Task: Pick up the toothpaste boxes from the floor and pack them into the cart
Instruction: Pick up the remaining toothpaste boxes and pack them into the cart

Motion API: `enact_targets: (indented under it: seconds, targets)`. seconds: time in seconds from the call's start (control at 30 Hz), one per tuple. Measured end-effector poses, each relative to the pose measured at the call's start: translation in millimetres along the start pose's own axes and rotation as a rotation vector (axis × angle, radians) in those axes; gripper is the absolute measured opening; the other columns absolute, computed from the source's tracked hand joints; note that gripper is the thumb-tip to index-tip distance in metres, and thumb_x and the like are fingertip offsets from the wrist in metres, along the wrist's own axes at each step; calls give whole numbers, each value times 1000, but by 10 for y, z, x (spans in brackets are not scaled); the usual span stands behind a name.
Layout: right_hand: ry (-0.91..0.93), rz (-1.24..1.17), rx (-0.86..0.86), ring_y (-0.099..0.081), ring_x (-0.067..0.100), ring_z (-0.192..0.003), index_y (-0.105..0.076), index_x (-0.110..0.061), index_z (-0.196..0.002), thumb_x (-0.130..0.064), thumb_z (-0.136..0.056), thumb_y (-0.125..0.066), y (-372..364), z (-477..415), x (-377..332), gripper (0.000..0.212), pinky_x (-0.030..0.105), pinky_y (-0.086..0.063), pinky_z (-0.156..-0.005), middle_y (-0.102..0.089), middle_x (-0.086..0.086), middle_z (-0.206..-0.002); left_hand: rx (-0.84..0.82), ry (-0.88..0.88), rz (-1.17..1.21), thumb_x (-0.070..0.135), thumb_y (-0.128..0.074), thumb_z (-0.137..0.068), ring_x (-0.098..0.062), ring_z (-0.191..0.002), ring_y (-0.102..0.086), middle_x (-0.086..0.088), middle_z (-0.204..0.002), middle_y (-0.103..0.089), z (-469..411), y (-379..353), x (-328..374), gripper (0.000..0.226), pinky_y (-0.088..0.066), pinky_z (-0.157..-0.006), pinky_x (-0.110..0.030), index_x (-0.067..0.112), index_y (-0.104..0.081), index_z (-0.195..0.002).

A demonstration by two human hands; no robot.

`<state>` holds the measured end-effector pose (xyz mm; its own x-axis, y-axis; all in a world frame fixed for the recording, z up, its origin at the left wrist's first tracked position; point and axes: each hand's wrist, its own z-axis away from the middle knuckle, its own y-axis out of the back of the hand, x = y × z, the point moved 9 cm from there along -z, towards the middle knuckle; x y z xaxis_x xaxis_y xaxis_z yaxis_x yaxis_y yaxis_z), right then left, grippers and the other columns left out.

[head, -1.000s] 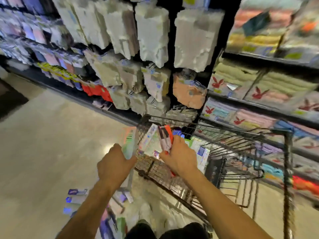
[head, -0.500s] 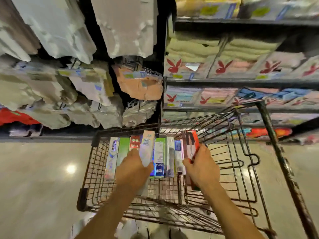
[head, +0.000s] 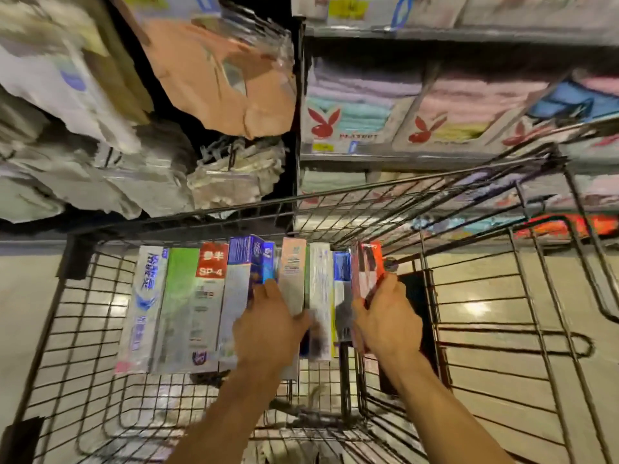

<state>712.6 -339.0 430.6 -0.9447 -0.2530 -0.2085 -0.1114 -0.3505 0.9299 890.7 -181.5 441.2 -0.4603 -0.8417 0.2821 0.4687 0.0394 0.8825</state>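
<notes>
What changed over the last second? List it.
The left hand carried its pale box from beside the cart into the row; the right hand lowered its red box at the row's right end. Both grips held; the packed boxes stayed put.

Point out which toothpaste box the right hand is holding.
The red box at the row's right end, in the right hand; the others stand left of it.
</notes>
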Motion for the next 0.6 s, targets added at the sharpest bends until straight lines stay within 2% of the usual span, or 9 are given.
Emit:
enact_targets:
  seconds: [0.07, 0.17, 0.27, 0.37, 0.5, 0.6]
  targets:
    - [-7, 33, -2, -65, 26, -87, -39, -13, -127, -57, -93, -56, -195, -85, 26, 59, 38, -51, -59, -55, 7, -112, 35, -1, -77, 69, -58, -81, -23, -94, -65, -2, -116, -57, -47, -129, -4, 75, -47, -65, -35, 16, -35, -130]
    - [-14, 36, -21, -66, 26, -87, -38, -12, -128, -54, -94, -58, -438, -172, 51, 57, 39, -56, -59, -54, 7, -113, 117, 27, -108, 63, -63, -83, -27, -88, -67, -5, -111, -58, -104, -163, -53, 70, -37, -59, -32, 13, -39, -125]
    - [-29, 53, 11, -67, 25, -85, -39, -8, -131, -53, -94, -58, -531, -251, 79, 61, 35, -53, -54, -53, 8, -112, 176, 41, -111, 58, -67, -82, -31, -81, -67, -9, -108, -59, -133, -134, -76, 71, -42, -56, -34, 10, -37, -124]
    - [-50, 125, 44, -67, 23, -82, -41, -2, -135, -55, -94, -55, -553, -307, 85, 69, 33, -52, -50, -55, 8, -108, 187, 40, -115, 56, -68, -83, -30, -90, -65, -10, -116, -54, -109, -120, -64, 70, -50, -58, -38, 12, -36, -126]
    - [0, 174, 15, -60, 25, -106, -44, -6, -131, -47, -93, -61, -447, -270, -14, 59, 35, -53, -60, -54, 11, -120, 184, -2, -167, 56, -67, -85, -27, -105, -58, -11, -124, -49, -68, 20, 47, 69, -53, -63, -39, 11, -40, -129]
    - [69, 137, 5, -54, 28, -115, -44, -9, -133, -41, -95, -58, -50, -237, -168, 51, 38, -52, -68, -51, 11, -126, 181, -59, -209, 60, -59, -89, -23, -103, -58, -6, -120, -49, 10, 297, 241, 60, -50, -65, -36, 16, -41, -126]
